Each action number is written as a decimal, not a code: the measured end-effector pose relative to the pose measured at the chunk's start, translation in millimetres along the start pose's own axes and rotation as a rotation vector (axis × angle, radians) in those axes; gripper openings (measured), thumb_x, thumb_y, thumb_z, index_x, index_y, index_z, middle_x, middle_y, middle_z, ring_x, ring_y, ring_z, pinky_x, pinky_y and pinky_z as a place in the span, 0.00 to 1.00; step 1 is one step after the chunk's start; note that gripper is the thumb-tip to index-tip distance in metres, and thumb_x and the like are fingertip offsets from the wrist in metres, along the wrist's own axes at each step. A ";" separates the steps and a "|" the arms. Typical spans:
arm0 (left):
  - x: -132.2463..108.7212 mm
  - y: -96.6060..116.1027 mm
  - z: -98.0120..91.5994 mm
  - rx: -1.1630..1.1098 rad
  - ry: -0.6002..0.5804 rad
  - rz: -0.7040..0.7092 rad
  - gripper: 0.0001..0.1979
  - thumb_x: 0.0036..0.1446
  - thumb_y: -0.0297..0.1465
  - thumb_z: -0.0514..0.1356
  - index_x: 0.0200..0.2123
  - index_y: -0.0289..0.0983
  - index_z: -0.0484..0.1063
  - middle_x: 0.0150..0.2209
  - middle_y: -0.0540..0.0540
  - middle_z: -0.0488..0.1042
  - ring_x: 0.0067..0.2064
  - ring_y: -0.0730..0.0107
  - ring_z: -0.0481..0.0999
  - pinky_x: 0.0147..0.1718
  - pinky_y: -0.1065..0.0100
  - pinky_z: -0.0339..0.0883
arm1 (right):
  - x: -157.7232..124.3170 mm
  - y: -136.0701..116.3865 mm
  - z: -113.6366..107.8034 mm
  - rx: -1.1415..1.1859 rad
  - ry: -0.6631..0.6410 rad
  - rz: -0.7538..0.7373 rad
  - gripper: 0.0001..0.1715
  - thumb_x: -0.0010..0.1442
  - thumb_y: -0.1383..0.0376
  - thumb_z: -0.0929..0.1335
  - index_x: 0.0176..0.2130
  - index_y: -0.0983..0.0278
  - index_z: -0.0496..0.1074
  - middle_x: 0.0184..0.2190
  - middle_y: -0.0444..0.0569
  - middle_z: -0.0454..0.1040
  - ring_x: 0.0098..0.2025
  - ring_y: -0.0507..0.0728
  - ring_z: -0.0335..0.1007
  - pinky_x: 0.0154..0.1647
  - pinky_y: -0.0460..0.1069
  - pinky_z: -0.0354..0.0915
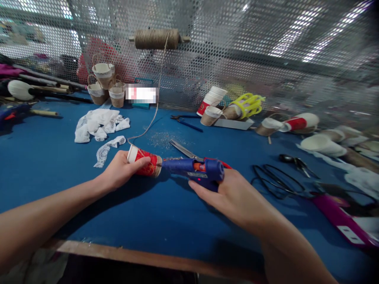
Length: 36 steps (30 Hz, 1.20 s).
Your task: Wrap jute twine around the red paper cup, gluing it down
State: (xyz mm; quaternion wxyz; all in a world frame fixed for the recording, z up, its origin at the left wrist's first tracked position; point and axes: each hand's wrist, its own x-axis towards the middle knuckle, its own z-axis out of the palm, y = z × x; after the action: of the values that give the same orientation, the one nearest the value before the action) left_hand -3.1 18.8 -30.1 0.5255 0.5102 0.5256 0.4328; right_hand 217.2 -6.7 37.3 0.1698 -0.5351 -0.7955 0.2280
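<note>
My left hand [122, 170] is closed around a red and white paper cup [145, 162] lying on its side above the table. Some twine is wound about the cup's base end, and a strand of twine [154, 116] runs from the cup up to a twine spool [156, 38]. In my right hand [227, 193] is a blue hot glue gun [194, 169], its nozzle at the twine-wrapped end of the cup. Whether the nozzle touches the cup, I cannot tell. Behind the glue gun lie scissors [185, 149], their red handles partly hidden.
White lace trim [99, 122] lies left on the blue table [142, 225]. Several twine-covered cups [117, 96] stand behind it. Pliers [188, 121] and stacked paper cups [211, 98] are at the back. A black cable [274, 183], keys [299, 163] and a purple power strip [340, 221] lie right.
</note>
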 end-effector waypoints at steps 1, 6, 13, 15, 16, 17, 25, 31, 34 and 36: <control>0.2 -0.1 0.0 0.002 0.001 -0.004 0.12 0.43 0.38 0.63 0.24 0.32 0.75 0.24 0.46 0.77 0.24 0.70 0.72 0.24 0.73 0.64 | -0.1 0.0 0.2 0.001 -0.001 -0.005 0.07 0.52 0.61 0.64 0.27 0.61 0.69 0.21 0.43 0.71 0.22 0.53 0.65 0.21 0.46 0.62; -0.5 0.8 0.3 0.010 0.012 -0.014 0.11 0.43 0.36 0.63 0.24 0.32 0.75 0.24 0.45 0.78 0.24 0.70 0.73 0.24 0.72 0.64 | -0.7 0.9 1.6 -0.007 0.005 -0.001 0.07 0.52 0.61 0.64 0.27 0.61 0.69 0.20 0.43 0.71 0.21 0.52 0.64 0.20 0.46 0.61; -0.4 1.0 0.1 -0.031 0.001 -0.017 0.10 0.44 0.35 0.63 0.25 0.32 0.75 0.25 0.45 0.78 0.25 0.71 0.73 0.26 0.73 0.65 | -1.6 -1.0 1.3 -0.001 -0.008 -0.002 0.08 0.51 0.62 0.64 0.23 0.61 0.66 0.17 0.41 0.66 0.17 0.50 0.58 0.17 0.45 0.58; 0.1 0.7 -0.2 -0.040 0.005 -0.025 0.11 0.44 0.36 0.63 0.25 0.32 0.75 0.25 0.45 0.78 0.25 0.71 0.73 0.26 0.73 0.65 | -2.2 -1.2 1.3 0.004 -0.015 -0.009 0.08 0.51 0.62 0.65 0.22 0.61 0.64 0.16 0.41 0.64 0.17 0.49 0.56 0.17 0.44 0.57; 0.3 0.5 -0.3 -0.045 0.007 -0.031 0.11 0.44 0.36 0.63 0.25 0.32 0.75 0.25 0.45 0.78 0.25 0.71 0.73 0.26 0.73 0.65 | -2.6 -1.0 1.6 0.008 -0.019 -0.010 0.09 0.51 0.62 0.65 0.22 0.61 0.64 0.16 0.40 0.63 0.16 0.49 0.55 0.16 0.44 0.56; 0.5 0.3 -0.4 -0.053 0.006 -0.035 0.11 0.44 0.36 0.64 0.25 0.32 0.75 0.25 0.45 0.78 0.25 0.71 0.73 0.26 0.73 0.65 | -2.9 -0.8 1.9 0.010 -0.022 -0.009 0.09 0.51 0.62 0.65 0.22 0.61 0.63 0.15 0.40 0.63 0.16 0.49 0.54 0.16 0.44 0.56; -0.1 0.2 0.1 -0.054 -0.007 -0.036 0.12 0.44 0.37 0.63 0.26 0.32 0.75 0.26 0.45 0.78 0.25 0.71 0.73 0.27 0.72 0.65 | -4.1 -1.1 2.1 -0.010 -0.008 0.012 0.09 0.52 0.63 0.64 0.23 0.62 0.64 0.16 0.40 0.65 0.17 0.49 0.56 0.17 0.44 0.57; -2.8 -0.6 -0.9 0.047 -0.027 0.029 0.13 0.46 0.38 0.61 0.25 0.32 0.74 0.24 0.46 0.77 0.24 0.72 0.72 0.24 0.74 0.64 | -1.5 -1.7 -0.6 -0.046 0.003 0.020 0.08 0.53 0.63 0.63 0.27 0.63 0.68 0.21 0.43 0.69 0.22 0.51 0.62 0.22 0.44 0.60; -4.5 -1.4 -1.2 0.059 -0.070 0.098 0.12 0.48 0.37 0.60 0.24 0.33 0.74 0.24 0.47 0.77 0.25 0.71 0.72 0.24 0.75 0.64 | -0.4 -1.4 -0.9 -0.065 0.009 0.056 0.09 0.54 0.62 0.63 0.25 0.64 0.67 0.18 0.42 0.67 0.19 0.50 0.59 0.19 0.44 0.57; -5.4 -1.6 -1.5 0.059 -0.091 0.133 0.11 0.49 0.36 0.60 0.25 0.33 0.75 0.25 0.47 0.78 0.27 0.72 0.73 0.26 0.75 0.65 | -0.4 -1.6 -1.3 -0.064 0.007 0.065 0.09 0.53 0.61 0.63 0.25 0.63 0.67 0.17 0.41 0.65 0.18 0.49 0.57 0.18 0.44 0.56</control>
State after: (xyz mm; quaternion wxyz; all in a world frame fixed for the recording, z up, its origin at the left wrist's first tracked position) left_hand -5.1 13.4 -31.0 0.5038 0.5782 0.4787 0.4274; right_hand 216.8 -7.3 39.3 0.1480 -0.5667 -0.7839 0.2060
